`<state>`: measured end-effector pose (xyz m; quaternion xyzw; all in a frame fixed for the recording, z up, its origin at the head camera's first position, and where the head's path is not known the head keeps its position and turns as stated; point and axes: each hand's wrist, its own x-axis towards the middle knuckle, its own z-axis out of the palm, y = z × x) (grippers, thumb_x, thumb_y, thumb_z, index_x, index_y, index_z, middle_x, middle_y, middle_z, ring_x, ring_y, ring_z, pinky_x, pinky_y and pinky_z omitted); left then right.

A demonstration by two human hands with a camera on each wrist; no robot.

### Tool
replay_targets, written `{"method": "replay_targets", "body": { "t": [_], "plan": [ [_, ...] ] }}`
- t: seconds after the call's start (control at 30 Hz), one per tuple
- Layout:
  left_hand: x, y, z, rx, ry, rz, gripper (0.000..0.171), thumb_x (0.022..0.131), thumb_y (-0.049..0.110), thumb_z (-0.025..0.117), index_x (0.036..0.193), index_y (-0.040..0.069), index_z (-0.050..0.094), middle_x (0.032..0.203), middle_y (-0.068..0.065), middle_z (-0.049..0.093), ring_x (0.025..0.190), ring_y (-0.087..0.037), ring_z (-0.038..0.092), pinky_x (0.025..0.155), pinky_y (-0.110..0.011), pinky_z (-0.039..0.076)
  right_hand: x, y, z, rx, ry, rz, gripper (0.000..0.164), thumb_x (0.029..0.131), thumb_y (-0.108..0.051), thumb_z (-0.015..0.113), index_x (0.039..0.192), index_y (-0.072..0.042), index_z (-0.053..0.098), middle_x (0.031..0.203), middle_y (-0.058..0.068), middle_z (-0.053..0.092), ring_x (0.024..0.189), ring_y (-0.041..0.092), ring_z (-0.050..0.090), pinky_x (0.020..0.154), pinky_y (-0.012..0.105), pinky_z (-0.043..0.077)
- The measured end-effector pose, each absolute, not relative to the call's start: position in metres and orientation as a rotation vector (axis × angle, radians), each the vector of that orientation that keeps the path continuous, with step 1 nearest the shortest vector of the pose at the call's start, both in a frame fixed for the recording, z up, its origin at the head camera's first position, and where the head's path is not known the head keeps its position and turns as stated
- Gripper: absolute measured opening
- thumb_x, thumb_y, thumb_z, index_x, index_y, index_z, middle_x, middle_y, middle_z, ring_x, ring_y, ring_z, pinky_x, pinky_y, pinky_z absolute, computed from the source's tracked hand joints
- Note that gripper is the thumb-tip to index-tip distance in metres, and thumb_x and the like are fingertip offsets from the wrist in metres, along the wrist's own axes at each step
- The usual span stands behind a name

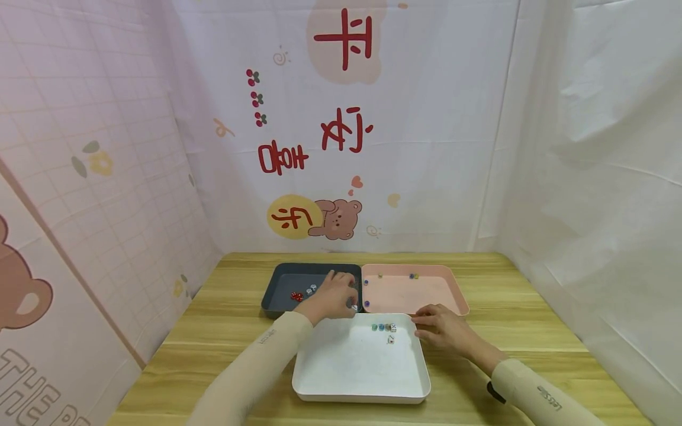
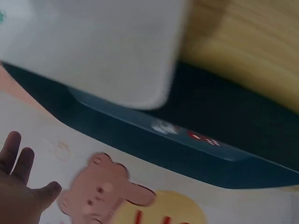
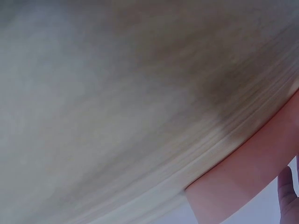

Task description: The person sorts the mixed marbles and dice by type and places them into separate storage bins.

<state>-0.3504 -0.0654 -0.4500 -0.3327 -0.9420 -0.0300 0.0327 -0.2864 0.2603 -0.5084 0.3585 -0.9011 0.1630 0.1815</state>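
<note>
My left hand (image 1: pixel 334 297) reaches over the dark blue tray (image 1: pixel 269 302), fingers bent down, and pinches a small white die (image 1: pixel 354 307) close to the far rim of the white tray (image 1: pixel 362 387). In the left wrist view the fingertips (image 2: pixel 49 190) show at the lower left, and the die is out of sight. With its fingers fairly straight, my right hand (image 1: pixel 444 330) touches the white tray's far right corner. Inside that tray, a short row holds a green die (image 1: pixel 375 327), a blue die (image 1: pixel 381 327), a brownish die and a white die (image 1: pixel 393 327); another pale die (image 1: pixel 391 339) lies below.
Red dice (image 1: pixel 296 296) and white dice (image 1: pixel 311 290) lie in the dark blue tray. Beside it stands a pink tray (image 1: pixel 405 296) with several small blue and yellowish pieces along its edges. All three trays sit on a wooden table (image 1: pixel 202 349) with cloth walls around.
</note>
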Motion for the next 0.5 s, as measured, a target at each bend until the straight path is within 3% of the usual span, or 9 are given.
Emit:
{"method": "replay_targets", "body": {
  "t": [0.17, 0.5],
  "plan": [
    [-0.368, -0.103, -0.447, -0.814, -2.944, -0.196, 0.012, 0.081, 0.032, 0.078, 0.078, 0.030, 0.067, 0.130, -0.004, 0.052, 0.129, -0.027, 0.042, 0.116, -0.061, 0.013, -0.286, 0.260, -0.508, 1.005, -2.533, 0.467, 0.032, 0.089, -0.028, 0.075, 0.113, -0.006, 0.076, 0.113, 0.006, 0.066, 0.102, 0.026, 0.061, 0.080, 0.046, 0.053],
    [-0.396, -0.160, -0.451, -0.596, -2.950, -0.257, 0.010, 0.084, 0.028, 0.078, 0.079, 0.025, 0.069, 0.123, -0.008, 0.052, 0.124, -0.034, 0.043, 0.112, -0.065, 0.017, -0.286, 0.260, -0.510, 0.968, -2.576, 0.479, 0.032, 0.090, -0.029, 0.074, 0.115, -0.007, 0.076, 0.115, 0.005, 0.065, 0.105, 0.027, 0.060, 0.083, 0.046, 0.053]
  ]
}}
